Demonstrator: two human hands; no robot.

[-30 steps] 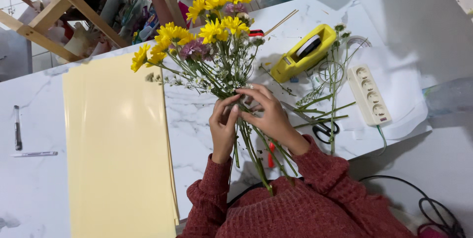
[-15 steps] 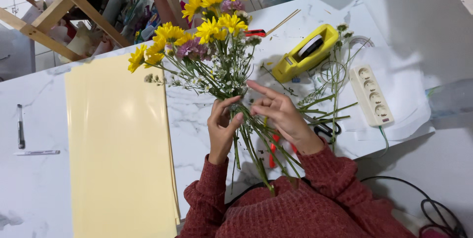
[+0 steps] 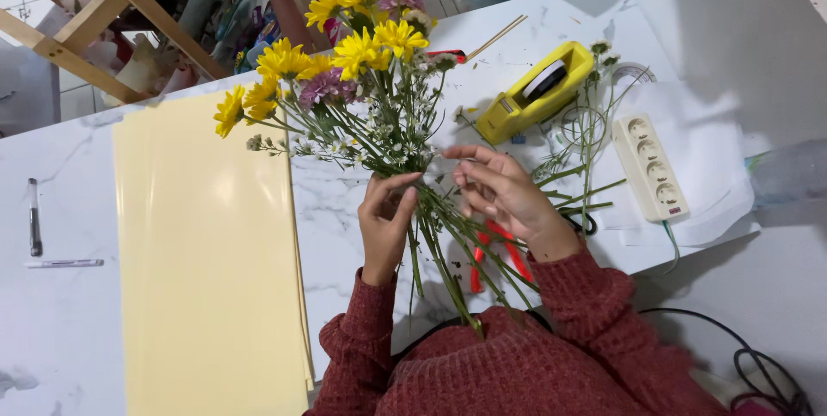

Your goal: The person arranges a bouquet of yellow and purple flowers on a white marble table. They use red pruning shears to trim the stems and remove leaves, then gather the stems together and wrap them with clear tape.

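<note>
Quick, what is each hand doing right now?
Left hand: closed around the flower bunch at its stems.
Right hand: open, fingers spread, fingertips at the stems, not gripping anything.

This looks like a flower shop's work table. On the white marble table [image 3: 345, 209] lie big sheets of pale yellow paper [image 3: 207, 261], a yellow tape holder [image 3: 536, 93] near the far edge, cut green stems [image 3: 586, 166] and red-handled cutters [image 3: 495, 248]. Past the far edge stand rolls of wrapping paper [image 3: 215, 15] and a wooden frame [image 3: 103, 20].
</note>
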